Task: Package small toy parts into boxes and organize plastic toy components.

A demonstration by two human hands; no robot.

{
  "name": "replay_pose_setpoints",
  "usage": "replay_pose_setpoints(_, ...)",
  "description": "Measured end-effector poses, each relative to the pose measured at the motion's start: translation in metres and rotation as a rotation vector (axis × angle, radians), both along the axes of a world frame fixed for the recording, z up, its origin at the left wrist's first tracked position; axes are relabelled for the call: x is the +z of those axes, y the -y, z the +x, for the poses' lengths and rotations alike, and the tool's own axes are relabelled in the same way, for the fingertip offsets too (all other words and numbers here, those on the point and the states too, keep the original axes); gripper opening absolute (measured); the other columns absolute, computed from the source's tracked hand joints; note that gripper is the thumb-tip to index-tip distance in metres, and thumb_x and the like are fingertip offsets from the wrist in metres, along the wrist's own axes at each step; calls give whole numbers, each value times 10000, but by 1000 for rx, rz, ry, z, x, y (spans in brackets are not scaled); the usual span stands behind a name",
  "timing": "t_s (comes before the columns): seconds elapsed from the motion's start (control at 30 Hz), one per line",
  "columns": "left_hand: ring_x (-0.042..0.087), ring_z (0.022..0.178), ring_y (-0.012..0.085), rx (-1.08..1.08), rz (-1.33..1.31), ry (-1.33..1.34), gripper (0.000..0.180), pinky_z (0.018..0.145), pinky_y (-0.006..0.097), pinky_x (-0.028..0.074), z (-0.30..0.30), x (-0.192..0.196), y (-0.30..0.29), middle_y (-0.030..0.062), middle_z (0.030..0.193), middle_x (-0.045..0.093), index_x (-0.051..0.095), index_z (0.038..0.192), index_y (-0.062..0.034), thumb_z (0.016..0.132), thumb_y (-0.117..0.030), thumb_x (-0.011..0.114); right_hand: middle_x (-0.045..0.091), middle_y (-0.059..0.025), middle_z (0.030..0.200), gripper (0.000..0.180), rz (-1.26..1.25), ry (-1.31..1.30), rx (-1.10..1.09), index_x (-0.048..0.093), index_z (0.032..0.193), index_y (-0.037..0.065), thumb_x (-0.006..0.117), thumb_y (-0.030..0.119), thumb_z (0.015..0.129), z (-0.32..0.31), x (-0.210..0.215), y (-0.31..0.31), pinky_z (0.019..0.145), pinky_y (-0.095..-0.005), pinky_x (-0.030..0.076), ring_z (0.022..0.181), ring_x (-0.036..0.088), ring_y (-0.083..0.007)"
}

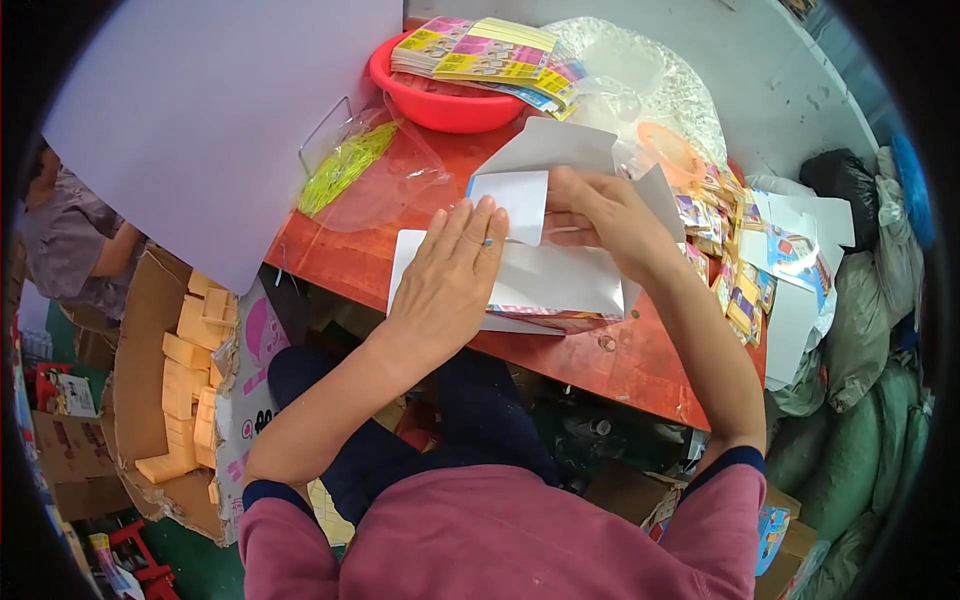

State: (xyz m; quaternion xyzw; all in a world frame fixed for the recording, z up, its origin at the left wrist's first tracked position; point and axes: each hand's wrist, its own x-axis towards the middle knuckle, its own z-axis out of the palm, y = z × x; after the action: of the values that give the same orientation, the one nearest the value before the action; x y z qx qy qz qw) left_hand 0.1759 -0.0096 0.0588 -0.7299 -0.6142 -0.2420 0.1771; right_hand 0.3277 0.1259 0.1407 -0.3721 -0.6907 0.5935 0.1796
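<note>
On the red table in front of me lies an open cardboard box [570, 278], white inside with a colourful printed outer side and its flaps spread. Above it is a small white card [522, 200] with a strip of blue at its left edge. My left hand [450, 260] rests flat against the card's lower left, fingers stretched out and close together. At the card's right edge my right hand [610, 215] has its fingers bent and closed on it. Its fingertips are partly hidden.
A red basin [440, 105] holds stacked printed cards [490, 50]. Yellow-green strips [348, 168] lie in clear plastic. Small colourful packets [735, 260] are heaped at right beside full sacks [865, 310]. A carton [145, 385] of orange blocks [190, 365] stands left, near another person [80, 240].
</note>
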Motion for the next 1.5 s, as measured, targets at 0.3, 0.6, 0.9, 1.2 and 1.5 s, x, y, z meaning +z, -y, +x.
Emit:
replay_pose_setpoints(0.3,416,1236,376,-151,1,212,508,1056,464,303,-7,-7,9,256,1301,451,500,1184,102,868,-286,588,619,-61,711,173,492,348,129,582,827,-35,679,99,777,-18,-44,-29,574,-253,459,677,594,-112)
replay_pose_setpoints(0.6,454,1196,336,-251,-97,115,480,1036,457,324,-8,3,-2,206,1239,510,553,1110,75,836,-315,600,616,-153,651,229,811,388,18,557,725,-41,697,139,746,-20,-46,-32,541,-319,466,606,628,-187)
replay_pose_setpoints(0.9,438,1211,334,-217,-6,192,486,1034,462,329,-4,-6,9,194,1223,528,564,1119,45,835,-347,610,587,-122,1168,295,1532,-242,-264,541,1183,32,554,112,899,54,4,13,883,-355,466,1034,586,-227)
replay_pose_setpoints(1.2,415,1237,345,-232,-42,238,508,1039,474,326,2,-9,13,204,1239,518,563,1119,62,814,-337,643,474,-82,1308,681,-144,-60,-144,270,1436,70,507,395,886,63,-41,-12,877,-304,440,1106,513,-191)
replay_pose_setpoints(1.5,415,1239,351,-278,-47,242,476,1042,473,326,4,-12,18,204,1229,524,582,1096,45,813,-333,643,640,-194,1028,634,620,409,-129,467,1284,20,642,364,780,48,-49,-28,814,-346,467,915,628,-279)
